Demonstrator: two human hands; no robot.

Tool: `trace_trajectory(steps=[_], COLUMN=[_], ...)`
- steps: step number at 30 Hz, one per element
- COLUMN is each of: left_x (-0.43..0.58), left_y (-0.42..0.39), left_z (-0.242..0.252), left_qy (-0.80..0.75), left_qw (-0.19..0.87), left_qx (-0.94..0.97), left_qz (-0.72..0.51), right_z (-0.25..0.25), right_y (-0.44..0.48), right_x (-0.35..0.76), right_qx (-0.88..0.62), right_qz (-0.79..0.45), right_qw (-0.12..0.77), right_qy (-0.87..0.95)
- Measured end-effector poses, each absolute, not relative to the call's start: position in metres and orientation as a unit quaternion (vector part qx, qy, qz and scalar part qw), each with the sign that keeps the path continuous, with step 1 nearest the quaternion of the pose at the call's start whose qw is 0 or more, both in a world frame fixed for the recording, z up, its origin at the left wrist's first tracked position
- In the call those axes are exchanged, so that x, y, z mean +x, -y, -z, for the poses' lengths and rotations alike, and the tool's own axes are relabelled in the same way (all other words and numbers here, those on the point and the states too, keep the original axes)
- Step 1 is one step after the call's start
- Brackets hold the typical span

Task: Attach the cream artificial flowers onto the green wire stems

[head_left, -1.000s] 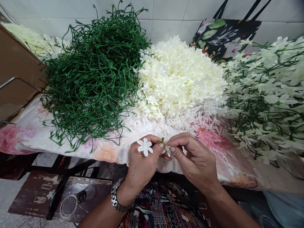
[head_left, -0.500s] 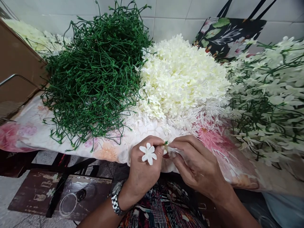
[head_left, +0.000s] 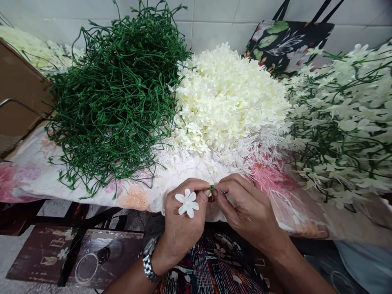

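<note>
A small green stem tip [head_left: 211,187] is pinched between the thumb and forefinger of the left hand [head_left: 185,212], just above the middle of the table's near edge. The fingers of the right hand [head_left: 254,212] are closed at the same spot, and a thin pale strand [head_left: 219,191] seems to be gripped there, though it is too small to be told surely. The two hands are brought almost tip to tip, presumably because so slight a piece has to be steadied on one side while it is worked from the other.

A white flower [head_left: 187,203] is carried at the base of the left thumb, face up; how its stem is held cannot be seen. It is probably kept there so that the fingertips are left free.

Along the back of the table, green stems [head_left: 116,98] are heaped toward the left end and loose white blossoms [head_left: 229,102] near the middle, with white filaments [head_left: 260,145] spread in front. Flowered stems [head_left: 346,118] are piled at the right end. The kinds are likely kept apart so that each can be reached without sorting.
</note>
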State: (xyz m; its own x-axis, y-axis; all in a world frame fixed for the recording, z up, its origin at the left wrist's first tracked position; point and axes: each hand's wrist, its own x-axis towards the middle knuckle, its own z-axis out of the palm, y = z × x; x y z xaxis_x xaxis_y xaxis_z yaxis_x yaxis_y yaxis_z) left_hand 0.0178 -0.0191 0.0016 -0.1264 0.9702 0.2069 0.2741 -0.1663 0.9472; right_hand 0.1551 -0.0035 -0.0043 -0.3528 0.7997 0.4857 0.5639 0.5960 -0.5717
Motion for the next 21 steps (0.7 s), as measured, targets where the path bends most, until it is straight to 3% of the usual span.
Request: trace_trajectory(steps=[13, 21], left_x=[0.016, 0.015], left_y=[0.019, 0.021], left_z=[-0.006, -0.002], left_qy=[-0.538, -0.542], left_qw=[0.354, 0.346], left_qx=[0.555, 0.551], left_qz=[-0.526, -0.531], right_z=[-0.002, -0.003], right_y=[-0.003, 0.001], right_x=[0.16, 0.157], right_qx=[-0.407, -0.415], right_qz=[-0.249, -0.232], right_qw=[0.377, 0.383], right_qy=[0.794, 0.792])
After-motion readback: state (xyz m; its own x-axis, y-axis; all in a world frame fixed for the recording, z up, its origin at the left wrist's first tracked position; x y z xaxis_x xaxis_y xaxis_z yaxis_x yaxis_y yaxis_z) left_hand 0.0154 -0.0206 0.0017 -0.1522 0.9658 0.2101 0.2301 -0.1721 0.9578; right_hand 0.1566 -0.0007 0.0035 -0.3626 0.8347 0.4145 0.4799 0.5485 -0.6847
